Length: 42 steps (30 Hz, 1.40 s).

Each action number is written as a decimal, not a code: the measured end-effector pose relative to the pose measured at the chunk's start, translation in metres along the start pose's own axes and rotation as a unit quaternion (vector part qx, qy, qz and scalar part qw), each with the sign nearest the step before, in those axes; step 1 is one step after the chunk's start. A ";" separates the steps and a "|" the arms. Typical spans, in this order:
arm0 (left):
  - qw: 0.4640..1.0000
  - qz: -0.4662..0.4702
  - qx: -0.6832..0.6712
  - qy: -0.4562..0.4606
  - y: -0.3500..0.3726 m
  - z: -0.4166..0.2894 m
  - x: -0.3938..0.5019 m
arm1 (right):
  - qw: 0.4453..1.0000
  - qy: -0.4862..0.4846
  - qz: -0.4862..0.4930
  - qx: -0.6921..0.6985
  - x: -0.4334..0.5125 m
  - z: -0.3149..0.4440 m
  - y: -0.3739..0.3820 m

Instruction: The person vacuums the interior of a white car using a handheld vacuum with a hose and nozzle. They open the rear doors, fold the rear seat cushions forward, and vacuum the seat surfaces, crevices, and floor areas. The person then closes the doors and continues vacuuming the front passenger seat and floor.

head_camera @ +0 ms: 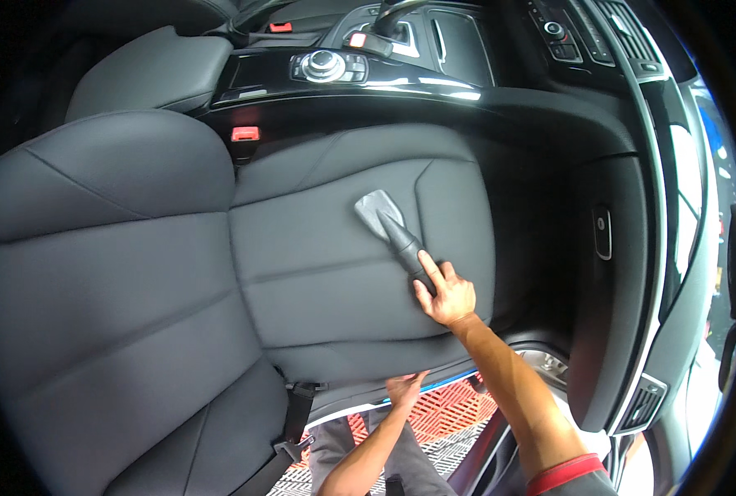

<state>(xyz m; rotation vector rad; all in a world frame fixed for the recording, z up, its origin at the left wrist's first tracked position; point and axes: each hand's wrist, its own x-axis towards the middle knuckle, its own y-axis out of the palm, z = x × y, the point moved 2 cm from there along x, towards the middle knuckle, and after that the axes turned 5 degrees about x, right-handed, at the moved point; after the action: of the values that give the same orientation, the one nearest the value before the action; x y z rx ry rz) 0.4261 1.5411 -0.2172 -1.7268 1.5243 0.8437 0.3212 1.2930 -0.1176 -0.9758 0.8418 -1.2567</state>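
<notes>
My right hand grips the black handle end of a vacuum nozzle, with the index finger stretched along it. Its flat, see-through head rests on the cushion of a dark grey leather car seat, pointing away from me. At the seat's near lower side is my left hand, with its fingertips partly hidden at the seat's edge; whether it holds anything cannot be seen. The backrest spreads to the left.
Beyond the seat lie a red buckle, the armrest and the centre console with its control knob. The glovebox is on the right. A seat belt hangs near me, above red and white floor grating outside the sill.
</notes>
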 end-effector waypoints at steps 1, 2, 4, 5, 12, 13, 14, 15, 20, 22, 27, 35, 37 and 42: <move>1.000 -0.004 -0.001 -0.004 0.000 0.001 0.000 | 1.000 -0.003 -0.008 -0.006 0.000 0.000 0.001; 1.000 -0.011 0.000 -0.013 0.001 0.002 -0.001 | 1.000 -0.003 -0.013 -0.008 -0.001 0.000 0.002; 1.000 -0.020 -0.022 -0.004 0.001 0.000 -0.002 | 1.000 -0.004 -0.007 -0.003 -0.001 -0.001 0.003; 0.998 -0.023 -0.046 -0.018 0.000 -0.001 -0.003 | 1.000 -0.004 -0.006 -0.003 -0.001 -0.002 0.004; 0.996 -0.019 -0.010 -0.083 -0.003 -0.014 -0.011 | 1.000 -0.003 -0.020 0.014 -0.002 -0.005 0.005; 0.990 -0.016 -0.018 -0.137 -0.003 -0.014 -0.011 | 1.000 -0.005 -0.024 0.013 -0.002 -0.005 0.006; 0.988 -0.002 -0.106 -0.117 -0.002 -0.016 -0.011 | 1.000 -0.008 -0.026 0.015 -0.002 -0.005 0.005; 0.993 0.000 -0.106 -0.055 -0.002 -0.020 -0.010 | 1.000 -0.003 -0.025 0.002 -0.002 -0.005 0.005; 0.996 -0.002 -0.045 -0.078 -0.003 -0.024 -0.010 | 1.000 -0.001 -0.021 0.017 -0.001 -0.005 0.001; 0.996 0.002 -0.037 -0.079 -0.003 -0.026 -0.011 | 1.000 -0.003 -0.018 0.017 -0.001 -0.005 -0.001; 0.995 0.000 -0.043 -0.090 -0.002 -0.024 -0.011 | 1.000 -0.003 -0.024 0.010 0.000 -0.005 -0.001; 0.992 0.018 -0.090 -0.081 0.001 -0.006 -0.004 | 0.999 0.015 0.030 0.009 -0.002 -0.009 0.001; 0.992 0.025 -0.089 -0.086 0.001 -0.005 -0.003 | 0.999 0.011 0.032 0.002 -0.002 -0.009 0.001; 0.995 0.016 -0.030 -0.090 0.000 -0.011 -0.006 | 1.000 0.009 0.025 0.016 -0.003 -0.009 0.001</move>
<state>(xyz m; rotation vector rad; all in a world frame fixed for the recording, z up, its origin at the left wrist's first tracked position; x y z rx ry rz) 0.4256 1.5348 -0.2059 -1.6256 1.4228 1.0418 0.3124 1.2947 -0.1217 -0.9137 0.8526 -1.2345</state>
